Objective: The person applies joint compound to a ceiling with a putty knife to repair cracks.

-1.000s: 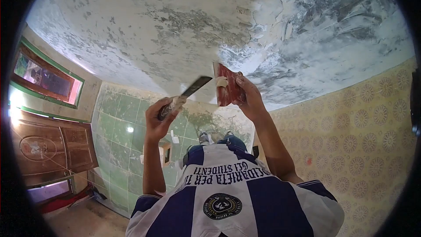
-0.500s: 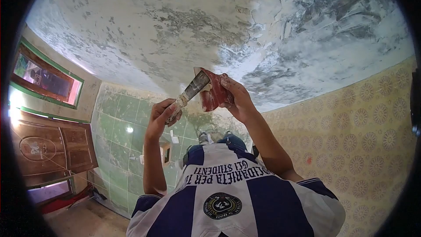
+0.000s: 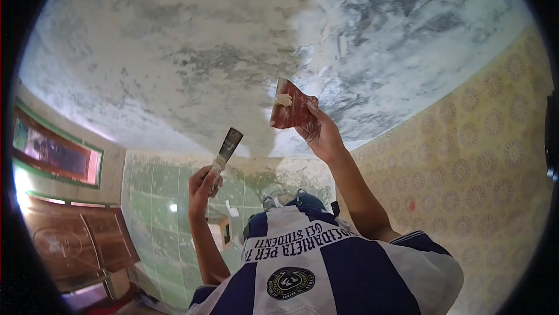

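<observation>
My left hand (image 3: pixel 200 191) is wrapped round the putty-caked handle of a putty knife (image 3: pixel 230 144), whose narrow grey blade points up and to the right. My right hand (image 3: pixel 324 135) grips a wide red putty spreader (image 3: pixel 298 110) by its right end. On the spreader's face, near its left edge, sits a cream dab of putty (image 3: pixel 283 100). A gap separates the two tools. Behind them rises a patchy wall (image 3: pixel 233 35), smeared white and grey, and the spreader overlaps it in this view. White smears show on my right fingers.
On the right is a wall with yellow patterned covering (image 3: pixel 448 169). Green tiles (image 3: pixel 157 198), stained with white, lie below and left. A brown wooden door (image 3: pixel 70 239) and a green-framed window (image 3: pixel 55 146) are at the far left. A box-like object (image 3: pixel 221 232) stands beside my left forearm.
The knife blade, earlier against the spreader, has come away down and left. The spreader has turned and shifted slightly up, its dab now in plain sight. The whole view has tilted a little.
</observation>
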Demonstrator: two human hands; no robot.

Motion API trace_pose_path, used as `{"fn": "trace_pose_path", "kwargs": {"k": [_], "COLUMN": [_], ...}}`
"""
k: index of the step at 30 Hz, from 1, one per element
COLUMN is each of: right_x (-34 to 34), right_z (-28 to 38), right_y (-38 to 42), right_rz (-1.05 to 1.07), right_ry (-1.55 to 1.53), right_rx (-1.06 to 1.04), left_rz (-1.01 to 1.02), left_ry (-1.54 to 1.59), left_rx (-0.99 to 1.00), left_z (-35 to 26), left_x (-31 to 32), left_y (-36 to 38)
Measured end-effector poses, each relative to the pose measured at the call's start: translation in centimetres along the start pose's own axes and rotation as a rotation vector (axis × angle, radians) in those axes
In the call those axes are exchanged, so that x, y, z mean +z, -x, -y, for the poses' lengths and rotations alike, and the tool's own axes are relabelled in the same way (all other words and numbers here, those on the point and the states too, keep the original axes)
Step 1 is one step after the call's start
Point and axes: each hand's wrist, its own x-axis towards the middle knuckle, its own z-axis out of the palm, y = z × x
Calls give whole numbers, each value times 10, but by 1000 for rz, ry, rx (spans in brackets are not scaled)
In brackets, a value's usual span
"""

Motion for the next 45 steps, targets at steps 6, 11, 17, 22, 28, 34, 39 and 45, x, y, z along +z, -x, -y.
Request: {"fn": "trace_pose_path", "kwargs": {"k": [6,11,17,22,28,34,39,45], "right_x": [-13,-3,25,43,77,95,151,250], "right_z": [41,91,137,151,165,171,193,284], "right_y": [-4,-11,-16,-15,-15,-32,-30,-26], "right_rz": [-27,-18,48,15,42,76,133,316], "right_ry": [-95,-28,-28,-32,11,75,7,93], "right_rx": [-241,-477,-679,-750,-823,-751,-791,-1020], "left_rz": [-31,-21,21,15,-25,-68,-127,-140], "left_ry": [24,12,17,46,89,153,159,200], "left_rx": [-23,22,12,35,49,93,65,35], "left_z": [4,1,4,8,18,24,28,22], "left_x": [17,27,36,41,38,31,25,19], "left_y": [-9,-17,-29,-34,-36,-38,-34,-32]}}
